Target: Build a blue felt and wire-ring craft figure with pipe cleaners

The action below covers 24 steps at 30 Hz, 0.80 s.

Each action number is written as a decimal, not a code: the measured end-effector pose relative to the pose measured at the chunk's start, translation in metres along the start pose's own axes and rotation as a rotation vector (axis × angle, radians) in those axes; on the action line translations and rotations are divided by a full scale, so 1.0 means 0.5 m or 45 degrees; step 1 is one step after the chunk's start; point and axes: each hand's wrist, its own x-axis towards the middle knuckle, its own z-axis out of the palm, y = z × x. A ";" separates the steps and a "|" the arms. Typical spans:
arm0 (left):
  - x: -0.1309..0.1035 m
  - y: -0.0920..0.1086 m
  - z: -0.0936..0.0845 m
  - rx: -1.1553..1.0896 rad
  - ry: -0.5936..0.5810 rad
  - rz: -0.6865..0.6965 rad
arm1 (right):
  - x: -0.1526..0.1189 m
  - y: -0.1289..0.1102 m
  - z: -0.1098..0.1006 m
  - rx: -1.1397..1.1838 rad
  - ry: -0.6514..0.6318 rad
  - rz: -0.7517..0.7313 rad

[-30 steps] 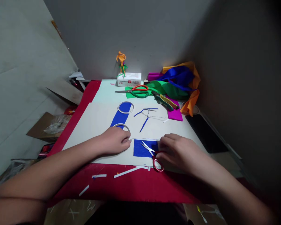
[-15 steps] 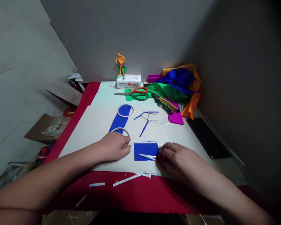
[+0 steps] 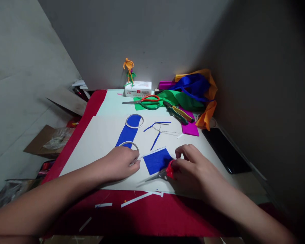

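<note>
My left hand (image 3: 123, 160) is closed on a thin roll of white tape (image 3: 136, 145), partly hidden by the fingers. From it a narrow white strip runs to the upper edge of a blue crepe paper piece (image 3: 156, 162), which lies tilted on the white board. Small red-handled scissors (image 3: 169, 170) are in my right hand (image 3: 190, 166), their blades pointing left just below the blue piece. The right thumb and forefinger are close to its right corner; I cannot tell whether they touch it. A longer blue strip (image 3: 128, 130) lies beneath a second tape roll (image 3: 126, 121).
A wire figure with blue-wrapped limbs (image 3: 156, 139) lies mid-board. Behind are larger scissors (image 3: 149, 98), pliers (image 3: 179, 113), a white box (image 3: 142, 88) bearing an orange figure (image 3: 129, 66), and coloured crepe paper (image 3: 193, 86). A black phone (image 3: 225, 149) lies right; white scraps (image 3: 136, 199) lie in front.
The blue piece has turned, its right side rising. The small scissors have moved off it, down and left, and my right fingers have lifted slightly. My left hand stays on the tape roll.
</note>
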 end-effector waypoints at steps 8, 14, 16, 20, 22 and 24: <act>-0.023 0.011 -0.039 -0.391 0.026 -0.064 | 0.016 -0.007 0.018 1.423 -0.592 0.542; -0.038 0.022 -0.059 -0.580 0.099 -0.100 | 0.012 -0.015 0.040 1.604 -0.881 0.374; -0.043 0.026 -0.062 -0.626 0.099 -0.097 | 0.007 -0.021 0.041 1.630 -0.949 0.400; -0.048 0.030 -0.064 -0.702 0.101 -0.103 | -0.003 -0.029 0.048 1.676 -0.985 0.427; -0.047 0.032 -0.065 -0.747 0.106 -0.114 | -0.005 -0.031 0.051 1.683 -0.970 0.428; -0.046 0.034 -0.065 -0.791 0.109 -0.128 | -0.005 -0.034 0.051 1.688 -0.946 0.448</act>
